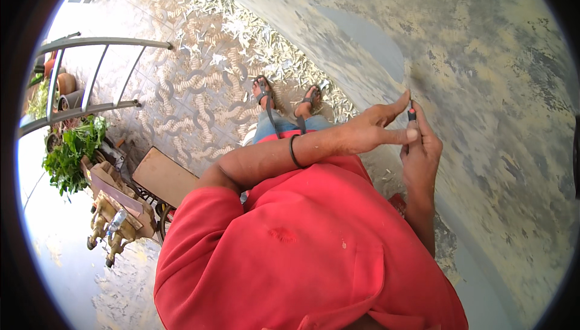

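Red cloth of a short-sleeved shirt (302,245) lies nearest the camera, creased and marked with a small pale spot. Beyond it, the right hand (423,146) is closed around a slim hand tool with a red-and-black handle and a thin dark tip (412,111), which points away from the body, just beside the wall. The left hand (377,131) reaches across from the left, its thumb and fingers spread apart; the thumb tip meets the right hand, while I cannot tell whether the fingertips touch the tool. A thin black band (294,152) circles the left wrist. Close on the right rises a mottled grey and yellowish wall (495,88), with a smooth, plain grey patch (362,34) beyond the hands. Farther out, blue denim trousers (284,123) show past the shirt, with feet in dark strapped sandals (263,91) on a patterned tile floor (193,97). Pale, thin flakes (272,40) lie scattered along the wall's base. Well apart on the left stand a flat tan board (164,176), a leafy green plant (75,152), golden-brown figurines (118,236) and a curved metal railing (109,43).
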Demonstrator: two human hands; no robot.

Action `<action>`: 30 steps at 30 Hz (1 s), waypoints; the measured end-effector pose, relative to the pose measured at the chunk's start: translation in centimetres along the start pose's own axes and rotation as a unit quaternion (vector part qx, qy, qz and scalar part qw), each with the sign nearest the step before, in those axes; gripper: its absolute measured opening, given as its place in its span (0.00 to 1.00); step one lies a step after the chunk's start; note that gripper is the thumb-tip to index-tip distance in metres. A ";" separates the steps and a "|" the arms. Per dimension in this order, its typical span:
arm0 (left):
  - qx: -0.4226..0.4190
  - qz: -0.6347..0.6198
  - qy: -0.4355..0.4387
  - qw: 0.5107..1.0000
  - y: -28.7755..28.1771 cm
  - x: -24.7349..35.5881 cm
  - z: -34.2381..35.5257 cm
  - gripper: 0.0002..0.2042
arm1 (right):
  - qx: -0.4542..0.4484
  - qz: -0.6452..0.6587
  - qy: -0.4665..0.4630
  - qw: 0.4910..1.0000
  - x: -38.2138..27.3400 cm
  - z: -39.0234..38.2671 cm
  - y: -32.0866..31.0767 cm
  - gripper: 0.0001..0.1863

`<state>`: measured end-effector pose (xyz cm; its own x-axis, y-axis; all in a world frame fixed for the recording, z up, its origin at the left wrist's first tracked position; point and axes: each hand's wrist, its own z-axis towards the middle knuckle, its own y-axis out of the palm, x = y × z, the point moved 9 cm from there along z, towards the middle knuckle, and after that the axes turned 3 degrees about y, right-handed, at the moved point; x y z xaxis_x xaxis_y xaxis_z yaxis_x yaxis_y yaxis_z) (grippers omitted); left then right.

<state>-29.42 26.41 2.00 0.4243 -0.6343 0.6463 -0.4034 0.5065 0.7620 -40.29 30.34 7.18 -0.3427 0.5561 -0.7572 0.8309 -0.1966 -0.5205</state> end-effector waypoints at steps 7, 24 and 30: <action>-0.018 -0.077 -0.026 0.997 -0.2 -0.7 2.1 0.46 | -0.001 0.013 0.057 0.998 -1.6 1.0 0.2 0.23; 0.040 -0.090 -0.073 0.992 -1.8 -3.6 3.9 0.46 | -0.033 0.095 0.064 0.993 3.7 5.6 1.5 0.22; 0.065 -0.082 -0.081 0.991 -2.3 -2.9 0.6 0.45 | -0.023 0.006 0.064 0.998 3.5 2.4 2.2 0.20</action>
<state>-30.19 26.79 -1.64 0.3614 -0.7925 0.4913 -0.4449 0.3165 0.8378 -40.68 29.91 2.48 -0.2764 0.6538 -0.7044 0.8545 -0.1682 -0.4914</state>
